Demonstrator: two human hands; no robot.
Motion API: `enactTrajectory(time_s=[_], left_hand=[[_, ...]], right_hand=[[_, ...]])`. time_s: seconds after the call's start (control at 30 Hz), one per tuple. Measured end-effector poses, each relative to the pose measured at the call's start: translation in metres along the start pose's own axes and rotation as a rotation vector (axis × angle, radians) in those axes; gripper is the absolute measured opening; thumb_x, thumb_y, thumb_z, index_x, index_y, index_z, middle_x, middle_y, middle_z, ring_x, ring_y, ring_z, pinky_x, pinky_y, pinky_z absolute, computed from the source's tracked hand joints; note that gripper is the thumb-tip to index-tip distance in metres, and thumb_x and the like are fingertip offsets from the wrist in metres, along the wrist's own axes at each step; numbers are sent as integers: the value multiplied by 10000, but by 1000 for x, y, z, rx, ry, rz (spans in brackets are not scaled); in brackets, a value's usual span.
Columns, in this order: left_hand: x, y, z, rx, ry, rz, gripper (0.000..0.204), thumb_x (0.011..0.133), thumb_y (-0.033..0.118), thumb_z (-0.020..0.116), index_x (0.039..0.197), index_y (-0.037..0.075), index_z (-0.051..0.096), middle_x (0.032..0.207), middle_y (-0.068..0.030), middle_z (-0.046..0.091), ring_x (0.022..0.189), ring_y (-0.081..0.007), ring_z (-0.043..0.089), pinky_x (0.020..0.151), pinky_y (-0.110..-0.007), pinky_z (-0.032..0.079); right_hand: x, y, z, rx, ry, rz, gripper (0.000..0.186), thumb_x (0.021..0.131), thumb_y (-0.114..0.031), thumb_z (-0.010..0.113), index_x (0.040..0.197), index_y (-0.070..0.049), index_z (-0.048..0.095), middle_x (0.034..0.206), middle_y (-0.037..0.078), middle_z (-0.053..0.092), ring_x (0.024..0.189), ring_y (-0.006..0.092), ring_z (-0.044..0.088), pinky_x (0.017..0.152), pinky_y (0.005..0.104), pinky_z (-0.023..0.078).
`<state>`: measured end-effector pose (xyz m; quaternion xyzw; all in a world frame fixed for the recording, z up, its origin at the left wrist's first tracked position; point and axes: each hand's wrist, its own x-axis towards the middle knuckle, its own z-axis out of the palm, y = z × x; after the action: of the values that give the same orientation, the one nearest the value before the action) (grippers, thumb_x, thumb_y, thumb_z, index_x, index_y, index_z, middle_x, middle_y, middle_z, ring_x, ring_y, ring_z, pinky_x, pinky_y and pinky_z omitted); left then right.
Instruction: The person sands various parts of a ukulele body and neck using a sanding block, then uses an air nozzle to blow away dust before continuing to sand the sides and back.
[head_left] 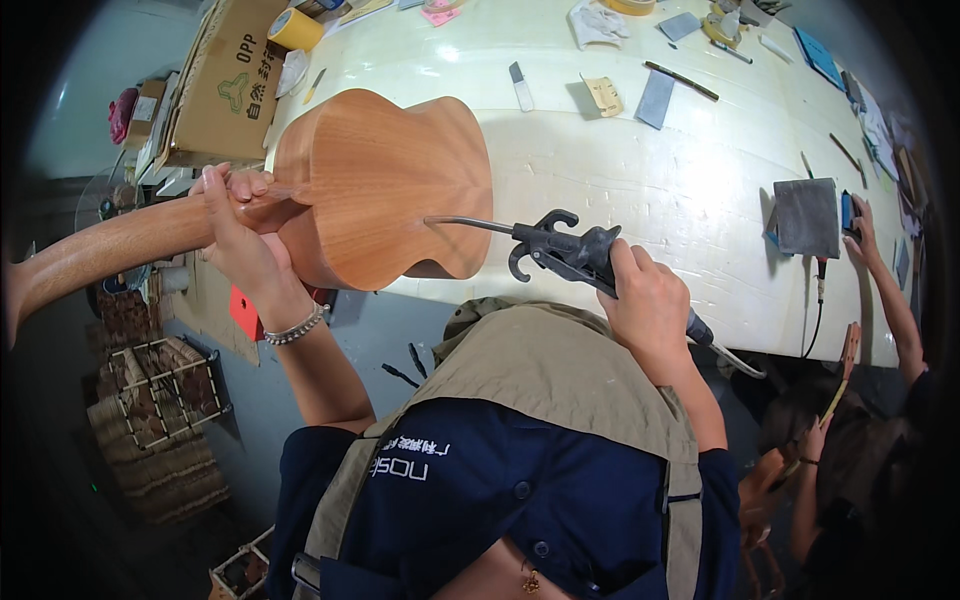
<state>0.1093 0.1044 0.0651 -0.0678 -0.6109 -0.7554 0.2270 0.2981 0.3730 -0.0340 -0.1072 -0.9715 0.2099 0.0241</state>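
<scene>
My left hand [245, 230] is wrapped round the heel end of the neck of an unpainted wooden ukulele [385, 190]. The plain back of its body faces up, over the front edge of the table, and its neck runs off to the left. The head of the neck is out of sight. In my right hand [648, 305] is a black air blow gun [570, 252], gripped by its handle. Its thin bent metal nozzle reaches left over the ukulele's back, the tip close to the surface; whether it touches, I cannot tell. A pale hose trails from the gun's lower end.
Across the pale table [560, 150] lie a grey sanding sheet [655, 98], a flat blade [521, 87] and a scrap of tan paper [603, 95]. A cardboard box [215, 85] stands at the left. On the right, a co-worker's hand [862, 228] is beside a dark square block [806, 217].
</scene>
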Motion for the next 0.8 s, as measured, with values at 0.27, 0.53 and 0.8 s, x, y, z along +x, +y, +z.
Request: enactTrajectory(time_s=[0.27, 0.53, 0.8], left_hand=[[0, -1, 1, -3, -42, 21, 186, 897, 158, 570, 949, -4, 495, 679, -36, 450, 646, -151, 482, 708, -331, 475], [8, 0, -12, -67, 0, -83, 193, 904, 186, 565, 970, 15, 504, 671, -14, 427, 663, -138, 461, 723, -329, 448], [13, -36, -91, -344, 89, -445, 181, 928, 223, 522, 1008, 63, 498, 667, 13, 404, 680, -117, 453, 687, -289, 463]], right_hand=[[-3, 3, -8, 8, -44, -1, 402, 613, -114, 737, 951, -41, 532, 759, 110, 564, 677, 315, 592, 580, 395, 469], [12, 30, 6, 63, -40, 114, 428, 626, -187, 752, 950, -28, 522, 805, 142, 582, 715, 350, 593, 616, 418, 476], [17, 157, 68, -66, 258, 475, 480, 672, -240, 726, 1033, 3, 525, 940, 186, 543, 885, 374, 544, 772, 429, 458]])
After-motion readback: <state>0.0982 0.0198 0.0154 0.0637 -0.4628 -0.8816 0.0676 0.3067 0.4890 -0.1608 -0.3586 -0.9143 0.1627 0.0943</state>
